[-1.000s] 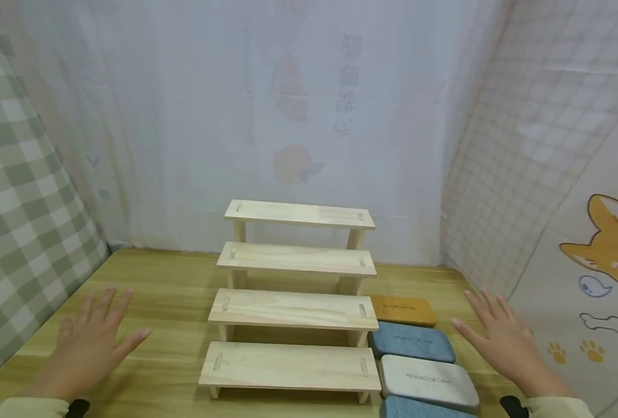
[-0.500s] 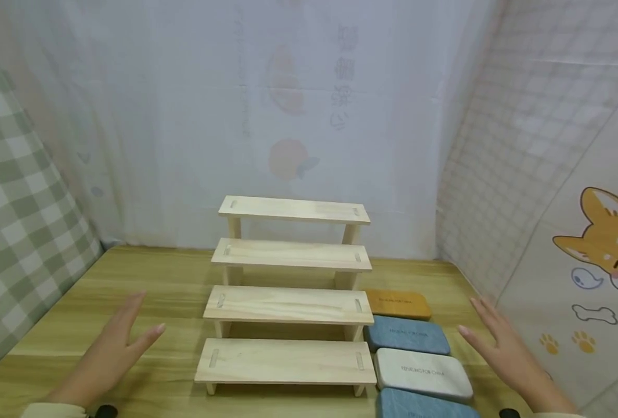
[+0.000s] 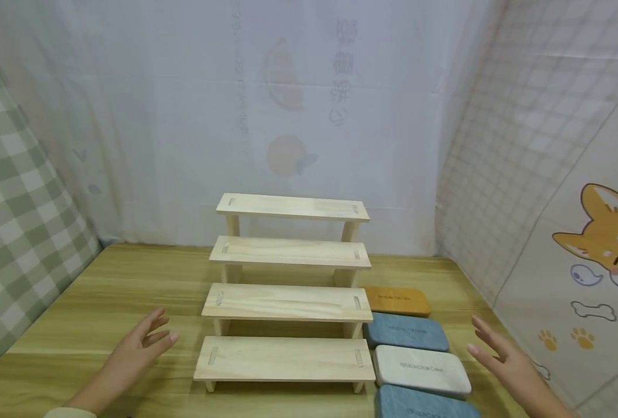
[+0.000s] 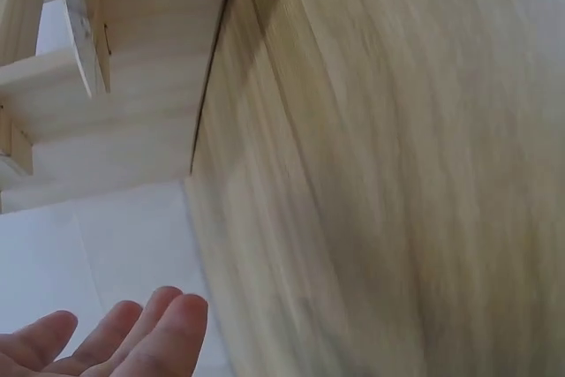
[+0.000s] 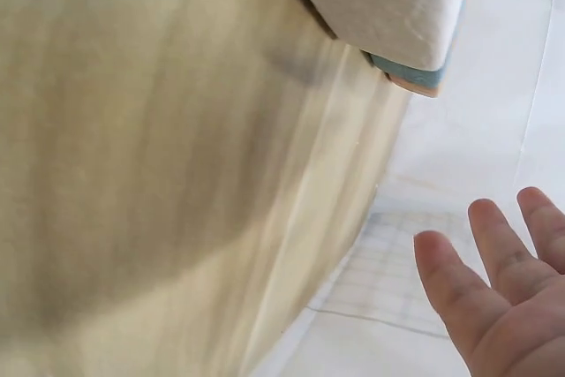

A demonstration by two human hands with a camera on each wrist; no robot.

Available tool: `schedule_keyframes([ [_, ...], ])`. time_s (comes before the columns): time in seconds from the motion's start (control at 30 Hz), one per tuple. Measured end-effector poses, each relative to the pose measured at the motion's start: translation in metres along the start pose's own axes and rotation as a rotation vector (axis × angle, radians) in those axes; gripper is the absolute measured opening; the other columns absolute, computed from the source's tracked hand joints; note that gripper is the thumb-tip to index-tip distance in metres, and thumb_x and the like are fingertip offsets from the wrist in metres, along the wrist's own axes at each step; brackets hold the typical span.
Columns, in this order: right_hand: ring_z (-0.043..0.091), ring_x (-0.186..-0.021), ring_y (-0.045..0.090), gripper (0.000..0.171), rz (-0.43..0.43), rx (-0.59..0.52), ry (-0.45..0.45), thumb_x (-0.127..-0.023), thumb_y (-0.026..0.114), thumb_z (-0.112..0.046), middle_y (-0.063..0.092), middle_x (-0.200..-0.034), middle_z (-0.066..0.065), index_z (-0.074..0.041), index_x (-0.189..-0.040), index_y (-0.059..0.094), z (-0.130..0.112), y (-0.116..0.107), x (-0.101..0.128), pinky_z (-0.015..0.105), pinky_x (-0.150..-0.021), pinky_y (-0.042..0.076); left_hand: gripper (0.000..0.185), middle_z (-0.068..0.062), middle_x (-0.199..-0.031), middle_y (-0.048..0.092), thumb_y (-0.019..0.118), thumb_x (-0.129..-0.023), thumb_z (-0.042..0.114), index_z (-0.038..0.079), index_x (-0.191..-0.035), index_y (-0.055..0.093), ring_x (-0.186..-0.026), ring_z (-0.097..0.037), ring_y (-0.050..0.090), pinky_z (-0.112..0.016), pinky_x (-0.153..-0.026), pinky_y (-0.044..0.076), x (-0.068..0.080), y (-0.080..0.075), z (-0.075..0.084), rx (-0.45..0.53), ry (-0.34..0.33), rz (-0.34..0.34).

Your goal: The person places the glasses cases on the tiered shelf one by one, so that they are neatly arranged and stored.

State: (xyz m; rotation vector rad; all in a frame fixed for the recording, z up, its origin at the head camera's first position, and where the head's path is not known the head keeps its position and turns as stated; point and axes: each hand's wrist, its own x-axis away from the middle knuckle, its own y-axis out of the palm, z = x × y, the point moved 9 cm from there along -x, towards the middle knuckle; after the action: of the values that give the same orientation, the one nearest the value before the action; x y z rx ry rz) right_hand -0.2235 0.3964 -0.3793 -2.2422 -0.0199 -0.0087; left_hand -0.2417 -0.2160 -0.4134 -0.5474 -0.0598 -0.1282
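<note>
My left hand (image 3: 136, 354) hovers left of a pale wooden stepped rack (image 3: 285, 360), its fingers loosely bent and holding nothing. In the left wrist view its fingertips (image 4: 181, 320) show below the rack's side. On the right, my right hand (image 3: 507, 363) is held with relaxed fingers, apart from a row of rounded boxes. That row has an orange box (image 3: 397, 302), a blue box (image 3: 407, 332), a white box (image 3: 422, 370) and a second blue box (image 3: 426, 403), cut off by the frame's bottom. Relaxed fingers (image 5: 503, 258) also show in the right wrist view.
The rack stands mid-table, its steps rising toward the back. Under everything lies a wood-grain table (image 3: 131, 278). A white curtain (image 3: 183, 116) closes off the back, a green checked cloth (image 3: 16, 220) the left, and a printed dog sheet (image 3: 564, 290) the right.
Both hands have turned from palm-down with spread fingers to a more sideways pose. The left hand has shifted right, toward the rack. The view has tilted slightly; rack and boxes stay in place.
</note>
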Motion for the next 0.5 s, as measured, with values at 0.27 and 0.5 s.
schedule_keyframes([
  [0.27, 0.004, -0.117, 0.050, 0.066, -0.124, -0.100, 0.100, -0.104, 0.043, -0.032, 0.031, -0.149, 0.029, 0.006, -0.151, 0.017, 0.023, 0.014, 0.009, 0.018, -0.080, 0.047, 0.070, -0.037, -0.142, 0.034, 0.055, -0.099, 0.022, -0.009, -0.148, 0.017, -0.116, -0.041, 0.055, -0.039, -0.083, 0.055, 0.000, 0.017, -0.011, 0.216, -0.077, -0.049],
  [0.5, -0.024, -0.100, 0.040, 0.066, -0.227, -0.248, 0.136, -0.105, 0.041, -0.028, 0.037, -0.125, -0.038, 0.007, -0.151, 0.010, 0.041, 0.021, 0.018, 0.018, -0.080, 0.048, 0.071, -0.038, -0.140, 0.035, 0.059, -0.096, 0.017, -0.009, -0.147, 0.018, -0.117, -0.039, 0.054, -0.041, -0.086, 0.054, 0.000, 0.030, -0.016, 0.353, -0.129, -0.078],
])
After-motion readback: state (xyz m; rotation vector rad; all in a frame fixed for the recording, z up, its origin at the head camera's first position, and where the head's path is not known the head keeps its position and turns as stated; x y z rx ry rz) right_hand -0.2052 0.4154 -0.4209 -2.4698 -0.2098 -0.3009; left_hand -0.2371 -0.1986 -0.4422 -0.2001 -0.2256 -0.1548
